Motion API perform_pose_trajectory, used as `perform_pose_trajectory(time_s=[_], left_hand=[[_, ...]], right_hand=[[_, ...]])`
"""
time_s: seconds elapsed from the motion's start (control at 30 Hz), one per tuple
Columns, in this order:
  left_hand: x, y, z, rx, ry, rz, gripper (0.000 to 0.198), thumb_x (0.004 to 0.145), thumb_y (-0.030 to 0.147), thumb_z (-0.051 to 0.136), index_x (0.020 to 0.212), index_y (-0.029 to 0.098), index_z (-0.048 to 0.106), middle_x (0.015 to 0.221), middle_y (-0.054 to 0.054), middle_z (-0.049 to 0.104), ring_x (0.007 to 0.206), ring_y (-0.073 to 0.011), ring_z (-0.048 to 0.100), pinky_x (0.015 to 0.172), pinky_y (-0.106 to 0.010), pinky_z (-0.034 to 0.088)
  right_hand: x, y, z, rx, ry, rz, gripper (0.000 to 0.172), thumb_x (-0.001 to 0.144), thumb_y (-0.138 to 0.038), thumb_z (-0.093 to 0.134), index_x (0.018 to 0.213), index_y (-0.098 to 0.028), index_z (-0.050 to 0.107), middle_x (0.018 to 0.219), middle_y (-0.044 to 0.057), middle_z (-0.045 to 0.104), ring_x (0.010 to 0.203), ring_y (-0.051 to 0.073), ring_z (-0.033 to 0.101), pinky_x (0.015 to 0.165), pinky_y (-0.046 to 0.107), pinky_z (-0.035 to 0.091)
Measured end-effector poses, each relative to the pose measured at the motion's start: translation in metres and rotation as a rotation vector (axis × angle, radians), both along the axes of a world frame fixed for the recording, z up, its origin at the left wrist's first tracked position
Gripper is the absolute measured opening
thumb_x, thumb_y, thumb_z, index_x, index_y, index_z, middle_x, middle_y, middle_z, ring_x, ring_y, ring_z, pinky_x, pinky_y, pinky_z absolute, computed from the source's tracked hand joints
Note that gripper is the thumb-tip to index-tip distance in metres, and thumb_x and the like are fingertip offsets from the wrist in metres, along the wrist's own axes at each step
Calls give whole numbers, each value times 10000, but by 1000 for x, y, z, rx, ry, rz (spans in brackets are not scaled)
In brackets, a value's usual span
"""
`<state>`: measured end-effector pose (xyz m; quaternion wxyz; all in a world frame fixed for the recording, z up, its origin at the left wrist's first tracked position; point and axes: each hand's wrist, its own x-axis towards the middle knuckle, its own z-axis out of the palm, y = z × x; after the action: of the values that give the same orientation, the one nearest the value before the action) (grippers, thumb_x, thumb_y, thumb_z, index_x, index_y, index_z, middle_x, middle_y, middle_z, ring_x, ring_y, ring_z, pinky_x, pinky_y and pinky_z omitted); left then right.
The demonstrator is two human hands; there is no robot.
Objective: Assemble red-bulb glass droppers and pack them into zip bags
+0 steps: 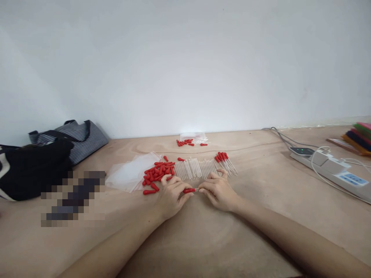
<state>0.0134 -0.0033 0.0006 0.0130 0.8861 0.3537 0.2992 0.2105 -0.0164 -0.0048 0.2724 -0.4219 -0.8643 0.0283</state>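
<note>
My left hand (171,196) pinches a red rubber bulb (189,190). My right hand (218,192) pinches the clear glass tube (197,189) that meets the bulb, so both hands hold one dropper between them, low over the wooden table (203,235). Just beyond my fingers lies a row of clear glass tubes (194,168). A pile of loose red bulbs (158,172) sits to its left. A few finished droppers with red bulbs (225,161) lie at the row's right end.
Empty clear zip bags (131,174) lie left of the bulbs; another bag with red bulbs (191,139) is by the wall. Black and striped bags (43,154) sit far left. A white power strip with cables (330,166) and coloured sheets (358,137) are at right.
</note>
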Motion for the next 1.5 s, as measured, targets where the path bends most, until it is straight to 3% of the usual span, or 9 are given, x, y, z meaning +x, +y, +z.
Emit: perform_pose_trajectory(time_s=[0.17, 0.37, 0.47, 0.53, 0.6, 0.7, 0.83, 1.3, 1.5], left_hand=[[-2, 0, 0, 25, -1, 9, 77, 799, 266, 548, 766, 233, 609, 711, 47, 667, 757, -152, 539, 873, -408, 175], [-3, 2, -3, 2, 59, 0, 102, 818, 277, 530, 770, 268, 620, 718, 61, 678, 768, -165, 534, 874, -430, 159], [-6, 5, -3, -19, 100, 51, 184, 798, 371, 543, 960, 298, 592, 920, 20, 671, 868, -202, 523, 878, -445, 161], [-9, 7, -2, -42, 112, 119, 451, 736, 442, 590, 1145, 284, 486, 1079, -32, 611, 956, -237, 494, 877, -453, 177], [-12, 9, -2, -66, 122, 186, 607, 692, 464, 616, 1222, 257, 406, 1126, -63, 572, 997, -259, 471, 873, -456, 195], [-14, 11, -3, -72, 130, 242, 507, 724, 390, 587, 1187, 246, 437, 1069, -56, 586, 992, -256, 473, 866, -452, 214], [-13, 10, -4, -64, 138, 244, 347, 742, 322, 562, 1078, 248, 518, 1035, -48, 597, 985, -253, 479, 859, -454, 218], [-14, 14, -3, 16, 103, 313, 117, 747, 282, 571, 838, 239, 630, 898, -40, 613, 877, -232, 503, 779, -437, 248], [-18, 57, 17, 12, 223, 409, 198, 832, 229, 449, 850, 236, 646, 930, -51, 609, 915, -243, 492, 770, -440, 256]], right_hand=[[7, 2, 1, 33, 13, 21, 155, 833, -283, 472, 805, -211, 607, 705, -11, 644, 793, 145, 480, 893, 426, 79], [10, 2, -1, 121, -69, 17, 214, 837, -273, 452, 725, -204, 621, 658, 3, 607, 792, 149, 471, 895, 430, 84], [11, 3, -2, 130, -77, -13, 221, 827, -276, 452, 711, -211, 629, 657, 4, 601, 771, 146, 465, 866, 409, 123], [15, 7, -2, 111, -37, -128, 224, 815, -277, 455, 688, -209, 628, 651, 6, 608, 761, 148, 469, 833, 388, 148], [22, 15, -3, 84, 32, -349, 244, 805, -293, 453, 655, -202, 622, 652, 17, 624, 763, 162, 480, 800, 377, 161], [34, 30, -3, 6, 108, -680, 246, 796, -332, 446, 685, -205, 626, 651, 28, 641, 777, 191, 503, 777, 379, 168], [41, 45, -6, -123, 57, -845, 263, 800, -354, 418, 810, -202, 633, 681, 50, 653, 812, 221, 529, 771, 380, 185], [32, 60, -2, -218, -89, -850, 236, 797, -272, 395, 811, -197, 618, 771, 66, 645, 819, 220, 551, 732, 372, 231], [30, 58, 2, -218, -109, -826, 267, 795, -312, 409, 761, -206, 652, 857, 84, 636, 871, 242, 529, 758, 406, 242]])
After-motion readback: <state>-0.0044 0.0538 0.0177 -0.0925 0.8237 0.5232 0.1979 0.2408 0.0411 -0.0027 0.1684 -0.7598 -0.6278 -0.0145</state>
